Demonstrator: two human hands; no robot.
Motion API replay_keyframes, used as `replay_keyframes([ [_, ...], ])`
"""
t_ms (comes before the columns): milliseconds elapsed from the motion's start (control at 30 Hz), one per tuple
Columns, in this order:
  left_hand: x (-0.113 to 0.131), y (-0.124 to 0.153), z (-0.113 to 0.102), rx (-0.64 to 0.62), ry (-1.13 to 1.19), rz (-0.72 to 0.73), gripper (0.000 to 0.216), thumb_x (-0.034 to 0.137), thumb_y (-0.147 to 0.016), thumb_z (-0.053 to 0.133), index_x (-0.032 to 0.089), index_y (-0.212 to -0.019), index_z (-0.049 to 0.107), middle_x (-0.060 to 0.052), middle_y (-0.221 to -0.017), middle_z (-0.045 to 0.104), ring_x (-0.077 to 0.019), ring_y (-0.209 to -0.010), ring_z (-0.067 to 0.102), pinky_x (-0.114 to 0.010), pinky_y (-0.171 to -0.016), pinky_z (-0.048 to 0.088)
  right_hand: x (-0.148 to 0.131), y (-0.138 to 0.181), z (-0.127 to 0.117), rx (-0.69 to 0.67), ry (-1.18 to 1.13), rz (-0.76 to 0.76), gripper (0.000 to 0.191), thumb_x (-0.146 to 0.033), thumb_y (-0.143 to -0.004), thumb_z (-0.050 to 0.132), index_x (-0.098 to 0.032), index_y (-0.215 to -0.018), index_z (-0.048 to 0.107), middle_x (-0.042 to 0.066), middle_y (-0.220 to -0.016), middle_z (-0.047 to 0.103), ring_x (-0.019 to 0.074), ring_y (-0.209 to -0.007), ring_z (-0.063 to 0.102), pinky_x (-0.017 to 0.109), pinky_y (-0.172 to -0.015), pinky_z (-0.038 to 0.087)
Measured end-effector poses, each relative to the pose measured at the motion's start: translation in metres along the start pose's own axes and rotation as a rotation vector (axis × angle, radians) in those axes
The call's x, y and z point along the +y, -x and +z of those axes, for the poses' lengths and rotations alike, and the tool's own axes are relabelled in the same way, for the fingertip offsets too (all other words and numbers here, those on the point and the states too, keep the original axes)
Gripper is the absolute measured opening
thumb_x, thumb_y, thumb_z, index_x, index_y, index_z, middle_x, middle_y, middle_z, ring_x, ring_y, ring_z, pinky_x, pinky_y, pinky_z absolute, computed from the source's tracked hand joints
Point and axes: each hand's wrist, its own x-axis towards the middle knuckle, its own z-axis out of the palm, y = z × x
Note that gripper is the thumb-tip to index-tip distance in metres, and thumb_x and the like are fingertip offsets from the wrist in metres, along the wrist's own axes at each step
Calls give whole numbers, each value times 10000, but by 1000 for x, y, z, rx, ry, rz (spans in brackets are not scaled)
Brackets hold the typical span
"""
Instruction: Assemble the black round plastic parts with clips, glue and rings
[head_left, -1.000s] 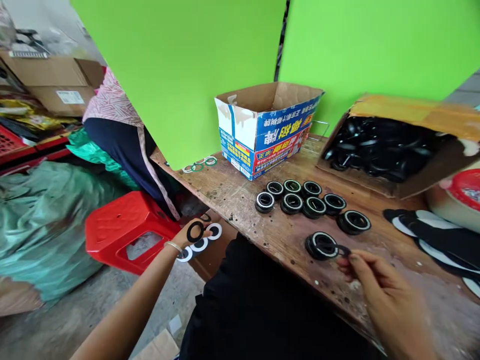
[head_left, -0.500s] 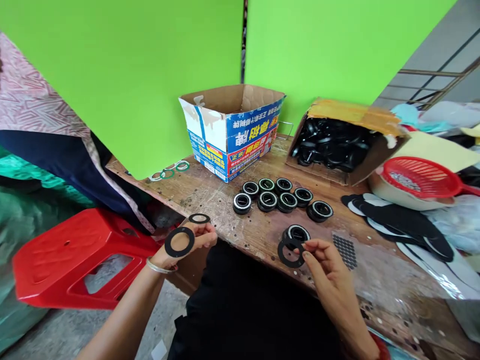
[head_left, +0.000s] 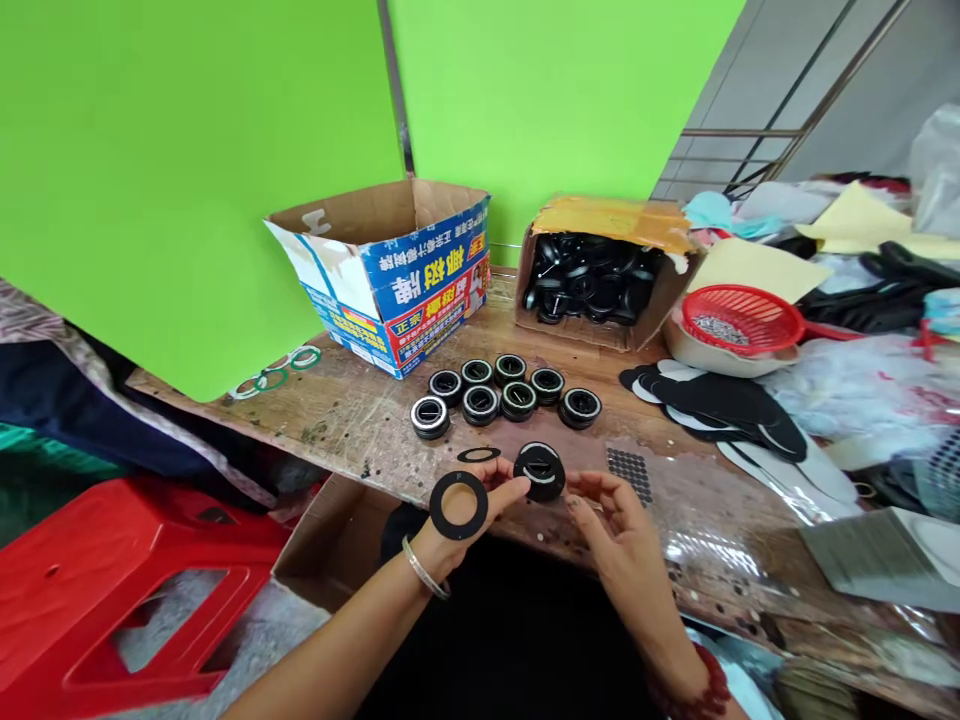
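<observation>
My left hand (head_left: 480, 500) is closed on a flat black ring (head_left: 458, 505) near the wooden table's front edge (head_left: 360, 440). A second black ring (head_left: 478, 455) stands above its fingers. A black round part with a white rim (head_left: 540, 472) sits between both hands. My left thumb touches its left side. My right hand (head_left: 611, 515) pinches its right edge. Whether the part rests on the table or is lifted is unclear. Behind it, several matching round parts (head_left: 510, 390) stand in two rows.
A blue and white carton (head_left: 390, 270) and a brown carton of black parts (head_left: 600, 275) stand at the back. A red strainer (head_left: 739, 318), black and white sheets (head_left: 720, 400) and clutter lie right. Green rings (head_left: 277, 375) lie left. Below are a red stool (head_left: 112, 590) and an open carton (head_left: 330, 540).
The view has swung right. My left hand rose from beside the stool to the table edge with its rings. My right hand's black ring now meets the round part between both hands.
</observation>
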Motion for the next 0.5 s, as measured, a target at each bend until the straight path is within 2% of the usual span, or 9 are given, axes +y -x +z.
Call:
replay_keyframes([
  [67, -1, -3, 9, -2, 57, -28, 260, 390, -723, 729, 156, -724, 616, 39, -648, 495, -90, -590, 391, -234, -572, 301, 2, -1, -1, 1, -64, 109, 335, -515, -798, 702, -191, -867, 653, 26, -747, 659, 145, -644, 584, 248, -569, 466],
  [133, -4, -5, 17, -17, 81, -44, 263, 386, -711, 741, 158, -718, 609, 39, -646, 501, -89, -584, 406, -233, -583, 326, 5, -3, -2, 24, -137, 179, 338, -518, -787, 714, -186, -783, 650, -28, -586, 552, 103, -535, 473, 227, -521, 395],
  [233, -8, -10, 22, -5, -13, -10, 235, 340, -703, 737, 166, -836, 652, 5, -753, 589, -121, -652, 502, -253, -647, 409, 7, -8, -4, 94, -259, 199, 317, -483, -757, 753, -187, -753, 640, -42, -571, 525, 89, -532, 432, 218, -516, 347],
  [367, -11, -22, 18, 153, -396, 251, 511, 248, -677, 762, 216, -1167, 622, -56, -1093, 648, -208, -890, 605, -340, -826, 482, 7, -22, -8, 186, -338, 203, 293, -451, -721, 772, -190, -725, 639, -38, -576, 540, 92, -526, 431, 225, -507, 336],
  [433, -13, -32, 16, 113, -527, 371, 572, 252, -693, 764, 225, -1237, 589, -77, -1182, 641, -258, -1039, 605, -399, -973, 446, 7, -31, -8, 191, -367, 240, 293, -440, -666, 798, -188, -687, 651, -27, -592, 566, 101, -542, 455, 234, -523, 362],
  [500, -16, -40, 15, 3, -562, 417, 604, 262, -708, 764, 216, -1278, 568, -98, -1220, 640, -290, -1118, 592, -434, -1056, 394, 7, -38, -6, 167, -395, 283, 301, -437, -599, 823, -185, -640, 663, -9, -619, 600, 119, -580, 490, 250, -558, 401],
])
